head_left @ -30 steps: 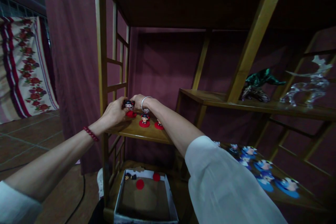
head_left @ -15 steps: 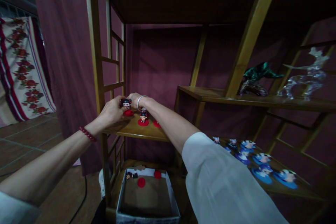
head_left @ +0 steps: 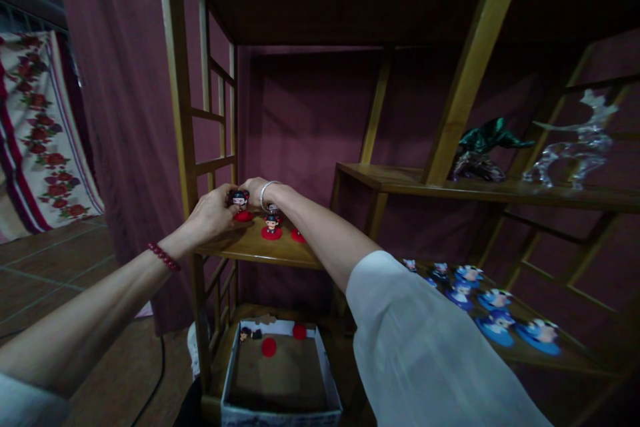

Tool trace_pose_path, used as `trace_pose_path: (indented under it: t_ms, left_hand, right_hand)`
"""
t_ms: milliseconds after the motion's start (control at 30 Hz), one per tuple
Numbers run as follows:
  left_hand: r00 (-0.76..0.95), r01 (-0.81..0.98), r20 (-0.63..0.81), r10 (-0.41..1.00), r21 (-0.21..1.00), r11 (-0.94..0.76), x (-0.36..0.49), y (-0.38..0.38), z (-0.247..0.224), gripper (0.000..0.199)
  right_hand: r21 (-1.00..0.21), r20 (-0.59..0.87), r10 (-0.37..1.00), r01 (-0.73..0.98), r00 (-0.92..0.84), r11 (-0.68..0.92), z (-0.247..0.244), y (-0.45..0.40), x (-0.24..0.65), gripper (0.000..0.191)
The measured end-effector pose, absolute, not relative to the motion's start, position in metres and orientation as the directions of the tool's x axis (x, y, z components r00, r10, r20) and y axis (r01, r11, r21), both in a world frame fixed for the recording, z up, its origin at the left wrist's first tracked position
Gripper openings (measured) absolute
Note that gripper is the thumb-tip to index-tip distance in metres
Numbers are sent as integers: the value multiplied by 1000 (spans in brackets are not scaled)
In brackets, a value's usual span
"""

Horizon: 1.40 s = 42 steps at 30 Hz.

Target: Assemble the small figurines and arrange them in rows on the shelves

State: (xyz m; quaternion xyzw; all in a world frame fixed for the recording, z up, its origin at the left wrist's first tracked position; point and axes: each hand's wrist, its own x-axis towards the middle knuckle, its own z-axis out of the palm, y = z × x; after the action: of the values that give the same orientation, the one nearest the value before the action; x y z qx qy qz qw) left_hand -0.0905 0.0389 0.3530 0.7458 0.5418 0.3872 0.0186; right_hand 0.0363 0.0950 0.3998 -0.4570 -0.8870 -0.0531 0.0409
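A small black-haired figurine (head_left: 240,199) on a round red base stands at the left end of the wooden shelf (head_left: 250,248). My left hand (head_left: 214,215) is closed on its left side, thumb at the front. Reaching across from the right, my right hand (head_left: 254,192) is close behind the same figurine; its fingertips are hidden, so what they grip cannot be made out. A second figurine (head_left: 272,225) on a red base stands just to the right, with another partly visible behind it. One more red base (head_left: 297,235) peeks out beside my right forearm.
Below, an open cardboard box (head_left: 327,370) holds a small dark-haired figurine (head_left: 246,334) and red discs (head_left: 269,347). Several blue-based figurines (head_left: 495,327) stand on the lower right shelf. A clear deer ornament (head_left: 575,147) and a green ornament (head_left: 487,147) occupy the upper right shelf.
Both hands stay around the figurine in nearly the same pose. The whole view has shifted very slightly; nothing has visibly been taken or let go.
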Motion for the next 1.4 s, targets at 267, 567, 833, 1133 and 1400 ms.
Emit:
trace_pose_path:
  t_ms: [267,567,833,1133,1400]
  left_hand:
    - [130,780,554,822,455,-430,-92,44,345,40]
    - [148,757,461,875,516,-400,-90,39,328,43]
    - [176,751,530,830,473,-461,-89,34,321,44]
    - [93,814,516,852,454,-364,-83,23,321,51]
    - [78,855,512,856,408,-321,-81,20,322,52]
  right_hand:
    - [105,173,823,841,-541,531,413,85,52,47]
    - [137,69,904,901,-422,411,426,69,76,50]
    - [165,-39,905,891,-423,423,413,80,93,51]
    - [146,-5,904,894,-428,424,405,83,95,34]
    - [122,28,911,906,-411,405,403,85,93,35]
